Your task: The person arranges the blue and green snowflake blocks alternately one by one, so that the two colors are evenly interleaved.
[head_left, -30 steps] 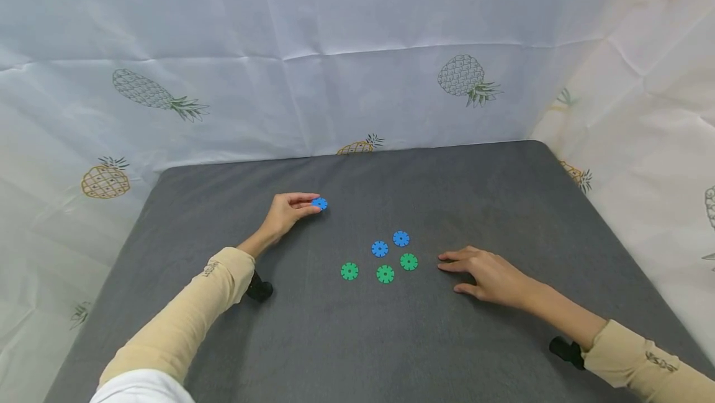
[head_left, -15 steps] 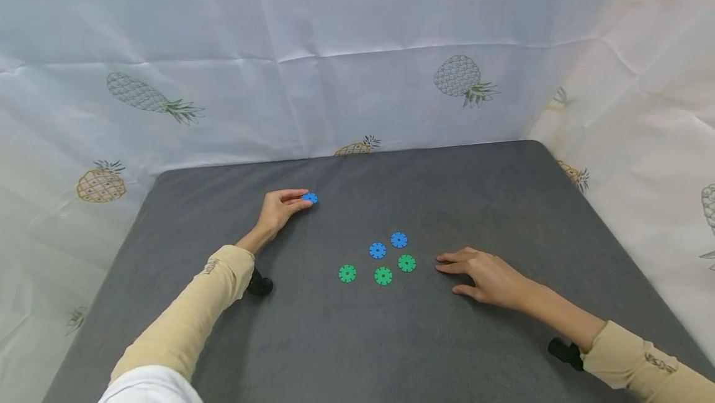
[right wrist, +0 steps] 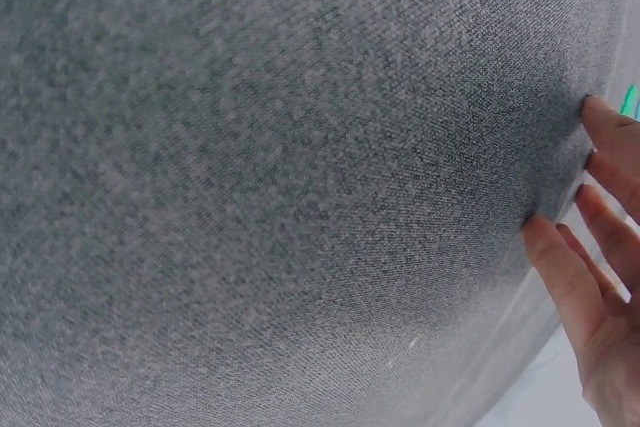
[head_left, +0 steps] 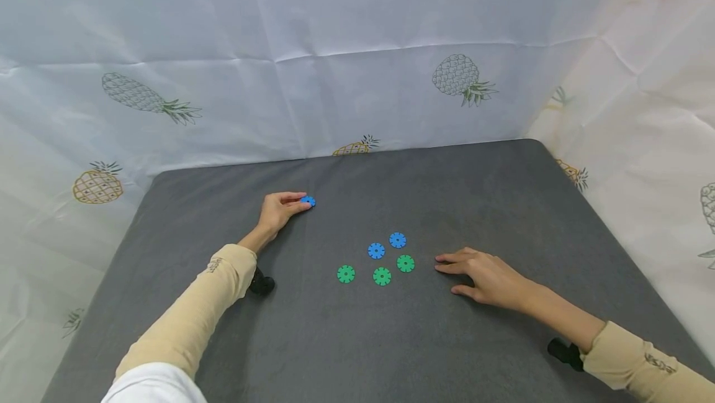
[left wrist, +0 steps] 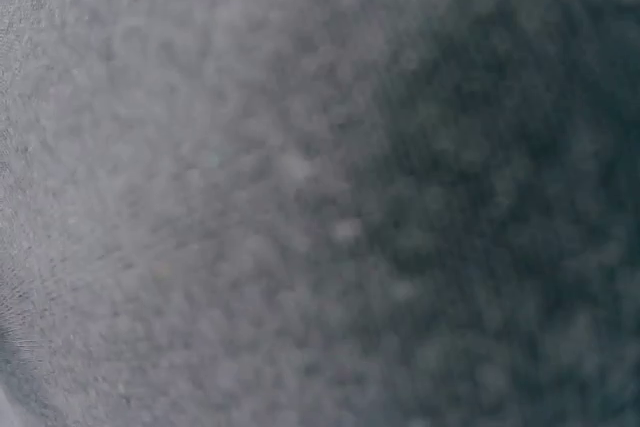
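Between thumb and fingers, my left hand [head_left: 277,210] pinches a notched blue disc [head_left: 308,202] over the back left of the table. Two more blue discs, one nearer [head_left: 376,251] and one farther back [head_left: 398,240], lie flat around the middle. In front of them are three green discs: a left one [head_left: 346,274], a middle one [head_left: 382,277] and a right one [head_left: 405,263]. My right hand [head_left: 486,276] rests on the cloth just right of the green discs, fingers relaxed and holding nothing. Its fingertips touch the grey surface in the right wrist view. The left wrist view is only blurred grey cloth.
A dark grey cloth covers the table [head_left: 447,353]. White curtains [head_left: 313,105] printed with pineapples hang behind it and at both sides. Black wrist cameras sit under the left cuff [head_left: 260,282] and the right cuff [head_left: 565,353].
My left hand has shifted slightly left with the blue disc, then dipped a little toward the table. The right hand and the discs on the table stay as they were.
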Demonstrator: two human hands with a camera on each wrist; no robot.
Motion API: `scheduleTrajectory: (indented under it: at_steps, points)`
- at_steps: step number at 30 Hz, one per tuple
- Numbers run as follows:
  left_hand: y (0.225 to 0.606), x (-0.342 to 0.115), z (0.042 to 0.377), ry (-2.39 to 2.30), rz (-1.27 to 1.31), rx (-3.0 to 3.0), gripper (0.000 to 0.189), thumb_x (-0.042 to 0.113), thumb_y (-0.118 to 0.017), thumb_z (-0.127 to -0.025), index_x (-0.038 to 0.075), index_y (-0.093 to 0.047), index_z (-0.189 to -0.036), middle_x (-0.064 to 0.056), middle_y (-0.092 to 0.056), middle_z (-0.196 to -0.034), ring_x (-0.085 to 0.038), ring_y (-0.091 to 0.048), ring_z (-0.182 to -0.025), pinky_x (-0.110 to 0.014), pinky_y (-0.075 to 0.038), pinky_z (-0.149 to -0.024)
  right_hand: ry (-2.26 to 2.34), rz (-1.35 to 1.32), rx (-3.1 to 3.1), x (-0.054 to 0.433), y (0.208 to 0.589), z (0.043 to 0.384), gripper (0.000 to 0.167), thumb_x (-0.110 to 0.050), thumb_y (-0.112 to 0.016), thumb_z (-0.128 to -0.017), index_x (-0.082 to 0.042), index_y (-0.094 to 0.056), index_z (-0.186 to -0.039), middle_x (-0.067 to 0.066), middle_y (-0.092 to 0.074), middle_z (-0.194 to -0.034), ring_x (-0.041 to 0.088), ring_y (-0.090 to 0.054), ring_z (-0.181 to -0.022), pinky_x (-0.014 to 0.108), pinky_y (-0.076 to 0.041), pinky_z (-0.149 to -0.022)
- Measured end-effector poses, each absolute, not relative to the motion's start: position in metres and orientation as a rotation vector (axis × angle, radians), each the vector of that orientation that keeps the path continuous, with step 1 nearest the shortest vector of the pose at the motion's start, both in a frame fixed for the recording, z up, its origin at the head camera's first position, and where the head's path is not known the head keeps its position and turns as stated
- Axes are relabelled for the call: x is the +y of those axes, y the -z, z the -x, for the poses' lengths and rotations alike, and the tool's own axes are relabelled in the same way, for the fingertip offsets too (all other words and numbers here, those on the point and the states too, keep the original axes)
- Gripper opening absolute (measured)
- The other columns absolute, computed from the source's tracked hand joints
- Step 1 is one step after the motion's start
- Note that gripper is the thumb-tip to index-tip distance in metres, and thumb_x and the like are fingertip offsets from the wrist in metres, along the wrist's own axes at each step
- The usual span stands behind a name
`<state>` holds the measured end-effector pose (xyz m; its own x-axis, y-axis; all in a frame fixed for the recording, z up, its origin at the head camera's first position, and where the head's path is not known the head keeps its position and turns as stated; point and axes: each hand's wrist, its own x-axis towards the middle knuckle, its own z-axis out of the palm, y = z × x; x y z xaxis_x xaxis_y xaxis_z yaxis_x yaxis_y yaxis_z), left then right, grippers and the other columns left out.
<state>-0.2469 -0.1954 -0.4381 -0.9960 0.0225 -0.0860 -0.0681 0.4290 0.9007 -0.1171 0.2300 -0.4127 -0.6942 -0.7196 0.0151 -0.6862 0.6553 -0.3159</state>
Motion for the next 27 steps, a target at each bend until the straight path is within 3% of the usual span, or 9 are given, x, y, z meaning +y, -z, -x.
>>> scheduleTrajectory:
  at_steps: [6,12,27]
  points:
    - [0.436,-0.197,0.247,-1.539,-0.103,2.665,0.037,0.009,-0.076,-0.083,-0.004,-0.067,-0.116,-0.021,-0.067,-0.113,-0.030,-0.065,-0.103,-0.038,-0.052,-0.086,0.466,1.181,2.752,0.230,0.412,0.117,0.046,-0.017,-0.078,-0.081,-0.006,-0.066,-0.124,0.008,-0.059,-0.131,0.025,-0.057,-0.112,0.040,-0.053,-0.080]
    - [0.435,-0.199,0.251,-1.358,-0.238,2.789,0.031,0.009,-0.077,-0.081,-0.005,-0.071,-0.108,-0.023,-0.064,-0.114,-0.029,-0.065,-0.102,-0.036,-0.053,-0.085,0.461,1.174,2.752,0.230,0.412,0.117,0.046,-0.017,-0.078,-0.081,-0.005,-0.066,-0.124,0.008,-0.059,-0.131,0.025,-0.057,-0.112,0.039,-0.054,-0.079]
    - [0.432,-0.207,0.256,-1.292,-0.356,2.759,0.031,0.008,-0.074,-0.084,-0.003,-0.070,-0.112,-0.022,-0.063,-0.117,-0.030,-0.063,-0.105,-0.038,-0.052,-0.087,0.457,1.178,2.754,0.229,0.413,0.118,0.047,-0.017,-0.078,-0.080,-0.005,-0.066,-0.124,0.008,-0.060,-0.131,0.025,-0.057,-0.112,0.039,-0.054,-0.079]
